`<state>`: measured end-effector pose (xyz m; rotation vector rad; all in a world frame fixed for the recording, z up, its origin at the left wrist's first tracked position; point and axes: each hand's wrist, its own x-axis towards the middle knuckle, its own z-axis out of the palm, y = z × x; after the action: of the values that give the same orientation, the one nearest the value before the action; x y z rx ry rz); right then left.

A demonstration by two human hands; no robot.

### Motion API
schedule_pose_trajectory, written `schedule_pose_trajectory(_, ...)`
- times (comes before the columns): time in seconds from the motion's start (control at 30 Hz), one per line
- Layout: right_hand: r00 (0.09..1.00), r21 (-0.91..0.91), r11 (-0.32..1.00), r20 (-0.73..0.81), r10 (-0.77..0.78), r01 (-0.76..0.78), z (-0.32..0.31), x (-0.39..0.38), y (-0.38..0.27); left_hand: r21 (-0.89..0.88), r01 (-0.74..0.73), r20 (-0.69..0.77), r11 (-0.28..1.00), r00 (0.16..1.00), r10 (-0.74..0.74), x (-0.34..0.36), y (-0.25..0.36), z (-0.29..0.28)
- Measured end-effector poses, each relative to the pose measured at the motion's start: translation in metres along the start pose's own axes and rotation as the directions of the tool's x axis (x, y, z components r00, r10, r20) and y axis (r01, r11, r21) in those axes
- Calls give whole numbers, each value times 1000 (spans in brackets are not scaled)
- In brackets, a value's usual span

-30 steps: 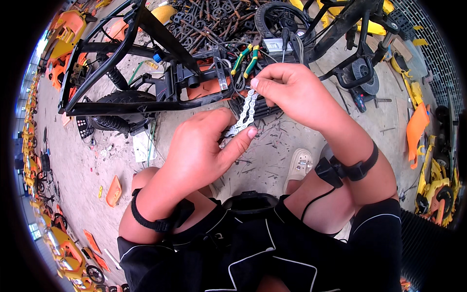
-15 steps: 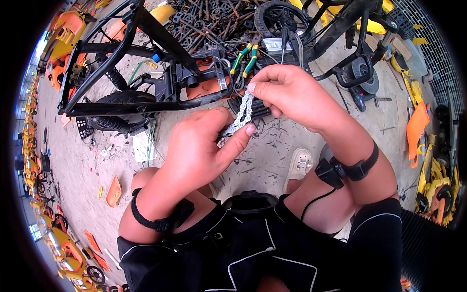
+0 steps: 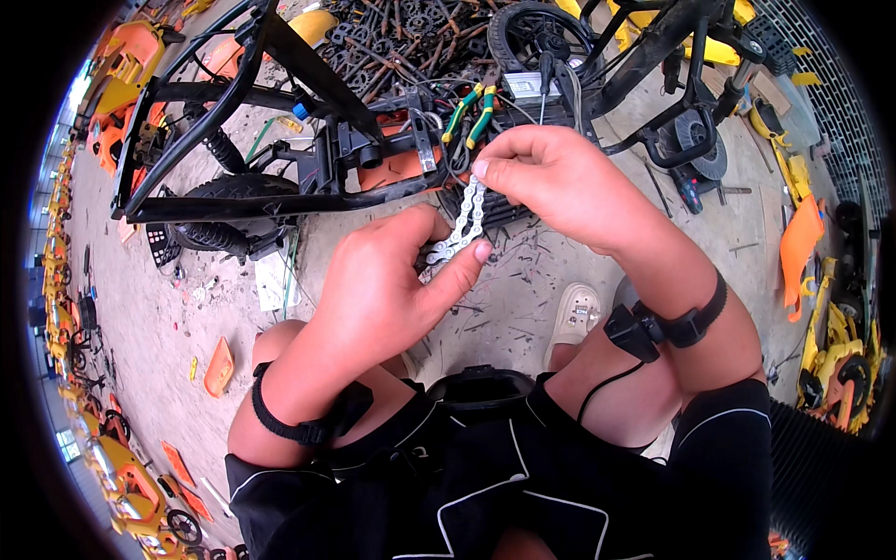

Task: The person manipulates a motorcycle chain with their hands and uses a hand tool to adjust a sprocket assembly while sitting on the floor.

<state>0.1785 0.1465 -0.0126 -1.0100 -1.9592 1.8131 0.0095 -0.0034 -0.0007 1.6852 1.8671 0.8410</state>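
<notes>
A short silver roller chain (image 3: 461, 230) is stretched diagonally between my two hands. My left hand (image 3: 392, 280) grips its lower end, fingers curled around it with the thumb beside the links. The upper end is pinched by my right hand (image 3: 537, 182) between thumb and index finger. Just beyond my hands, green-and-yellow handled pliers (image 3: 481, 121) rest on the black metal frame (image 3: 271, 207) among cables, beside a screwdriver (image 3: 547, 75) and a silver box (image 3: 525, 85).
A heap of rusty black parts (image 3: 392, 37) and a wheel (image 3: 523, 37) lie behind the frame. Yellow and orange body panels (image 3: 800, 243) line both sides. A small orange piece (image 3: 218, 367) is on the concrete floor (image 3: 168, 345) at left; my sandal (image 3: 569, 317) shows below.
Both hands stay on the chain. My right hand has moved slightly down and left over the last second, and the chain's shape has shifted a little.
</notes>
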Motion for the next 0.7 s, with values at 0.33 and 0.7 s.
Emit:
schedule_pose_trajectory(0.33,999,21,999,-23,-24,25,3,2,5,61,-34,-15,998,999,35,0,0,-2)
schedule_pose_trajectory(0.7,998,62,998,-56,-1,5,4,-6,-8,104,-90,-73,991,993,98,1,-2,1)
